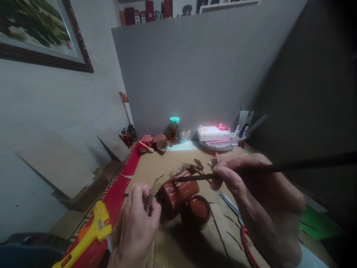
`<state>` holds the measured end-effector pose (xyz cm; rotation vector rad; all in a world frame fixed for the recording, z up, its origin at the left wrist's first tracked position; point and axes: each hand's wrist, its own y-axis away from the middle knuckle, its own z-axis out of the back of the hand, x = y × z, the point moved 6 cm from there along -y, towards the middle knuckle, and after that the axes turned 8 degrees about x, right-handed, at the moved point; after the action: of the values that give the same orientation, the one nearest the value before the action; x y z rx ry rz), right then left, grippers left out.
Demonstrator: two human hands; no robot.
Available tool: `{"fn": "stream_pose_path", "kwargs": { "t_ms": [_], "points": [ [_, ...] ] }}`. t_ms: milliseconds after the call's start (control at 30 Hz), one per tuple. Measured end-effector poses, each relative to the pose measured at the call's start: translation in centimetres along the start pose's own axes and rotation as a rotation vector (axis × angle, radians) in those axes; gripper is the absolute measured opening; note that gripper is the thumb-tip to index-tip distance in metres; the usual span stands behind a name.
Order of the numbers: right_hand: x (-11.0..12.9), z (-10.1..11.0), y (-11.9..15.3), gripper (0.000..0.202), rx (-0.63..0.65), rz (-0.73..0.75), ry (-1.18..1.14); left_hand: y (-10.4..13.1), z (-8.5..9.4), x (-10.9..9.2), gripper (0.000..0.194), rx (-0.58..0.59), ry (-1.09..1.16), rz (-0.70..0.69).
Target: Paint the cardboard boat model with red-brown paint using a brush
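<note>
My left hand [139,219] is closed, pinching the near end of a rough-edged cardboard piece [159,181]. Attached to or lying against that piece is a glossy red-brown ridged form [186,190], wet-looking. Between the thumb and fingers of my right hand [259,201] is a thin dark paintbrush [199,177], its handle running back past the hand to the right. The brush tip meets the upper left of the ridged form. Just below it stands a small dark cup [186,219] holding red-brown paint. I cannot make out the brush's bristles clearly.
A yellow glue gun [97,227] lies at the left on red cloth. Red-handled scissors [245,238] rest beside my right wrist. Along the back are red-brown pieces [146,143], a green-lidded jar [174,128], a tissue pack [214,132] and a pen cup [238,139]. Cardboard [164,253] covers the work surface.
</note>
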<state>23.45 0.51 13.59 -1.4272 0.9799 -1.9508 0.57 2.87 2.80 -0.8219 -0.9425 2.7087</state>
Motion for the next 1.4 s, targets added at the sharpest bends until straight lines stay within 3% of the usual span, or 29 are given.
{"fn": "stream_pose_path", "kwargs": {
  "t_ms": [167, 500, 667, 800, 967, 1167, 1400],
  "points": [
    [-0.3, 0.6, -0.4, 0.010, -0.001, -0.009, -0.010, 0.0, -0.2, 0.2, 0.016, 0.003, 0.029, 0.007],
    [-0.5, 1.8, -0.6, 0.004, -0.041, 0.085, 0.259, 0.1, 0.3, 0.2, 0.014, -0.002, 0.010, 0.009],
    [0.5, 1.9, -0.4, 0.004, -0.015, 0.111, 0.407, 0.1, 0.2, 0.4, 0.013, 0.000, 0.017, 0.030],
    [1.3, 2.2, -0.1, 0.010, -0.050, 0.027, 0.317, 0.0, 0.1, 0.6, 0.013, -0.003, 0.009, 0.041],
    [1.9, 1.7, -0.1, 0.010, -0.021, 0.023, 0.250, -0.2, 0.1, 0.2, 0.016, -0.005, 0.000, 0.014],
    [1.3, 0.6, 0.2, 0.010, 0.010, 0.012, 0.123, -0.2, 0.3, -0.1, 0.017, -0.012, -0.004, 0.004],
    [0.7, 0.2, 0.3, 0.009, 0.088, 0.067, 0.151, -0.1, 0.3, -0.2, 0.015, -0.012, -0.025, -0.031]
  ]
}}
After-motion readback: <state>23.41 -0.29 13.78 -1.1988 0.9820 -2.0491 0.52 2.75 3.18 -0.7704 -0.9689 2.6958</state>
